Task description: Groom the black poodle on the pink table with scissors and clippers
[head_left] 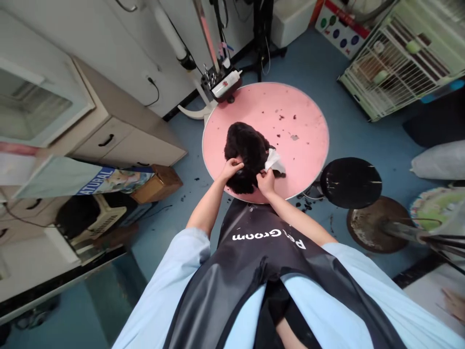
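A small black furry animal (247,143), its kind hard to make out, is on the round pink grooming table (250,102), close to the edge nearest my body. On its left side, my left hand (231,169) has thumb and fingers closed at the dark fur. My right hand (266,181) is on the other side, its fingers pinched on a crumpled white tissue (275,160) that lies against the animal. Dark fur hides part of the fingertips on both hands.
Loose black hair tufts (279,117) dot the tabletop. A tool holder with a white bottle (225,84) is fixed at the far edge. A round black stool seat (351,182) stands close on the right, with a wire cage (399,60) beyond. Drawers (109,138) stand left.
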`<state>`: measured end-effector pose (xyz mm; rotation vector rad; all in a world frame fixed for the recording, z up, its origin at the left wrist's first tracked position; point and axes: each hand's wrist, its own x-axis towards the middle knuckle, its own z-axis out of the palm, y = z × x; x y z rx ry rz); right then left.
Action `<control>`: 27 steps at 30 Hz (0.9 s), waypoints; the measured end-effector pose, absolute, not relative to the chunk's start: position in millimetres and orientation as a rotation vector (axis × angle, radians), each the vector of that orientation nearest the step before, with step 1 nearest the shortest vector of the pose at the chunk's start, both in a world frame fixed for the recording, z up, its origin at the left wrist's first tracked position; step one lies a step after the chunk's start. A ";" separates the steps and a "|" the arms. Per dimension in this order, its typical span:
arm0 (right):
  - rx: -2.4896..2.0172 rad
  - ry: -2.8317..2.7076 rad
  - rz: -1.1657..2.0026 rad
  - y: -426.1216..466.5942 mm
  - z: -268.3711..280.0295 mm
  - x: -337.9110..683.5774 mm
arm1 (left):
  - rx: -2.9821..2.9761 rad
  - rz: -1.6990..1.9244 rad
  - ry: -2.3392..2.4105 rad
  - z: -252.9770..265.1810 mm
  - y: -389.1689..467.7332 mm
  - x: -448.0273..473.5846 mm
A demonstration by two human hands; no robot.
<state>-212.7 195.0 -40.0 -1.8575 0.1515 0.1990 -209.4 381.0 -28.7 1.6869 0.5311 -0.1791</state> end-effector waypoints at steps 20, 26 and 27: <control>-1.740 0.284 0.202 185.6 11.4 -258.3 | 1.245 -0.196 0.472 -4.0 317.0 -256.9; -1.554 0.397 0.365 165.3 -14.7 -263.2 | 1.144 -0.223 0.548 -16.6 298.6 -263.4; -1.538 0.417 0.410 161.0 -20.1 -262.5 | 1.157 -0.220 0.554 -17.6 295.8 -263.1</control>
